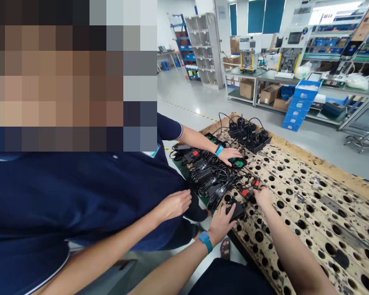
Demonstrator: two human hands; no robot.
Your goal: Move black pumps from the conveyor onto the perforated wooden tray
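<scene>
My left hand [222,224], with a blue strap at the wrist, grips a black power adapter [237,209] at the near left edge of the perforated board. Its fingers lie along the adapter's top and side. My right hand [263,198] pinches a small black connector with a red part [256,183] on a black cable; the fingertips are partly hidden. Between my hands lies another red-and-black piece [246,194]. Just beyond the adapter are bundles of coiled black cable [223,190] with more adapters [204,176].
A co-worker stands at the left. One of that person's hands [230,155] rests by a green-and-black round part [238,163]; the other hand [176,204] hangs beside the board. Black plug-like units [249,133] stand at the far end of the perforated board [295,205]. Blue bins [299,106] are stacked behind.
</scene>
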